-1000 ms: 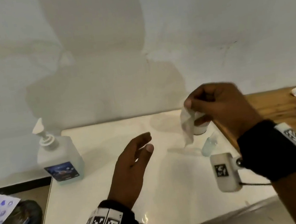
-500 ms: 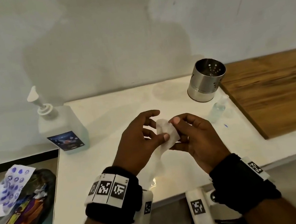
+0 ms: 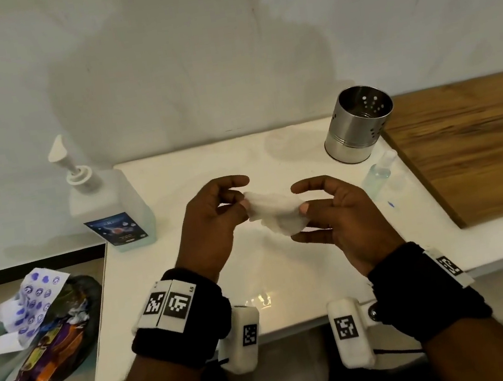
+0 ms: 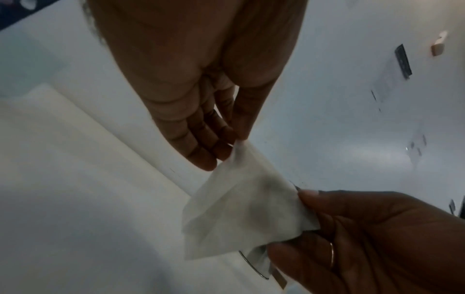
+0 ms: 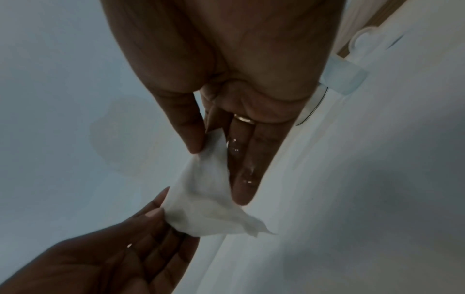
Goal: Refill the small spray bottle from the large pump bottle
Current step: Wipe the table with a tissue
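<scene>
Above the white table (image 3: 290, 282) a white tissue (image 3: 274, 212) (image 4: 241, 216) (image 5: 208, 201) is stretched between both hands. My left hand (image 3: 214, 215) pinches its left end with thumb and fingertips, and my right hand (image 3: 328, 211) pinches its right end. The large clear pump bottle (image 3: 116, 210), with a white pump and a blue label, stands at the table's back left corner. The small clear spray bottle (image 3: 379, 171) lies on its side near the table's right edge, right of my right hand; part of the small spray bottle (image 5: 344, 79) shows behind the right palm.
A perforated steel cup (image 3: 358, 125) stands at the back right of the table. A wooden board (image 3: 479, 149) adjoins the table on the right. On the floor to the left sits a bag of wrappers and paper (image 3: 39, 329). A white wall rises behind.
The right hand brought the tissue down from near the steel cup to the table's middle, and the left hand took its other end. Since then the hands have drawn apart, spreading the tissue.
</scene>
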